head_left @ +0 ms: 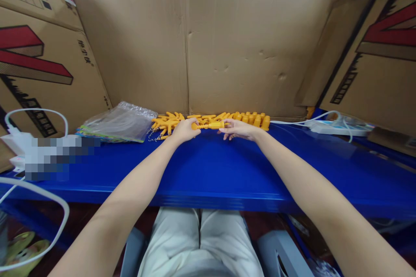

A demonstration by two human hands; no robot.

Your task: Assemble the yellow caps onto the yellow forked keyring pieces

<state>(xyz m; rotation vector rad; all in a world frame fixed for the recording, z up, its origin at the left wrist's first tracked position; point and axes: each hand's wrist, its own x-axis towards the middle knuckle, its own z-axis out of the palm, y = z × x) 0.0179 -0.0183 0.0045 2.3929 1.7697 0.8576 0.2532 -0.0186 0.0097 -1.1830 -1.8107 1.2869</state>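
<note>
My left hand [186, 130] is closed on one end of an orange plastic piece [216, 125], just above the blue table. My right hand [239, 130] pinches the other end, its lower fingers partly curled. The piece has a wider body toward the right and a thinner part toward the left; its exact kind is too small to make out. Behind and left of my left hand lies a pile of orange branched plastic parts [167, 124] with small dark chains. Several orange cup-shaped pieces [256, 120] stand in rows behind my right hand.
Clear plastic bags [121, 121] lie at the left on the blue table [214, 173]. Cardboard walls [247, 52] enclose the back and sides. A white power strip [338, 128] with cables sits at the right, and white plugs [19, 145] at the left.
</note>
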